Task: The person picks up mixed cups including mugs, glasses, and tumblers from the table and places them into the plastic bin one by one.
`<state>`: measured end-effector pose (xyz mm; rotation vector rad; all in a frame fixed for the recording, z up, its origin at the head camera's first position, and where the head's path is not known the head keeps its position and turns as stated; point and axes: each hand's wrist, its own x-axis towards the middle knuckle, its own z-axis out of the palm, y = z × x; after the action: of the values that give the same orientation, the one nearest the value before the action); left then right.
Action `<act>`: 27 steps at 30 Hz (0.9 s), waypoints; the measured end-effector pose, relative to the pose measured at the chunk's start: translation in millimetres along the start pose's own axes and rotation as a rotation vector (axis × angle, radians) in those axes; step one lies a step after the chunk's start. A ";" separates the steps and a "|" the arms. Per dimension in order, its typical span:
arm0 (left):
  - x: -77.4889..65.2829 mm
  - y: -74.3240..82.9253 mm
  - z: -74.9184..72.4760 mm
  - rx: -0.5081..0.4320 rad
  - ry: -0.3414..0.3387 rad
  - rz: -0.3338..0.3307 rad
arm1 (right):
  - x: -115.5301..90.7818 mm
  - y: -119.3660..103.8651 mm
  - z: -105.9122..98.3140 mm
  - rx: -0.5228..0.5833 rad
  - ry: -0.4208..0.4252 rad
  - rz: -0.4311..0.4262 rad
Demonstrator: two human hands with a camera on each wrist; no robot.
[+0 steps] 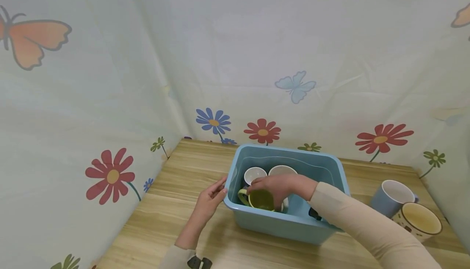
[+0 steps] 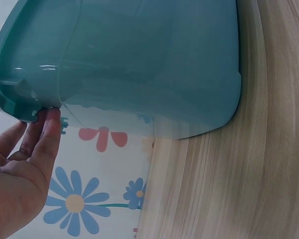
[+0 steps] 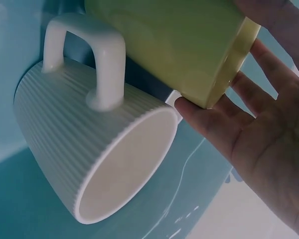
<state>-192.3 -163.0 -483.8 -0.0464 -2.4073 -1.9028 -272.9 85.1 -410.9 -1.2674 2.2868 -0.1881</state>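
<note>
A blue plastic tub (image 1: 275,224) stands on the wooden table, holding several mugs. At its left end my left hand (image 1: 207,203) holds the rim, with fingertips tucked under the lip in the left wrist view (image 2: 20,169). Reaching into the tub, my right hand (image 1: 273,184) grips a green mug (image 1: 261,200) by its rim, fingers on one side and thumb on the other. The green mug's handle points left. Beside it in the right wrist view lies a white ribbed mug (image 3: 84,134), handle up. A small white cup (image 1: 255,175) and a wider white mug (image 1: 282,169) sit behind.
Right of the tub stand a light blue mug (image 1: 389,199) and a cream mug with brown marks (image 1: 418,222), close together. A flower-and-butterfly printed curtain (image 1: 227,57) borders the table (image 1: 183,171) at the back and sides.
</note>
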 end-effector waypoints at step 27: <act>0.6 -2.2 -1.4 0.010 -0.012 0.011 | 27.3 28.4 26.2 -0.018 -0.015 -0.058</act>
<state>-193.0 -164.9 -485.6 -0.0707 -2.4192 -1.8914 -293.0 81.5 -453.6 -1.3405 2.2458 -0.1775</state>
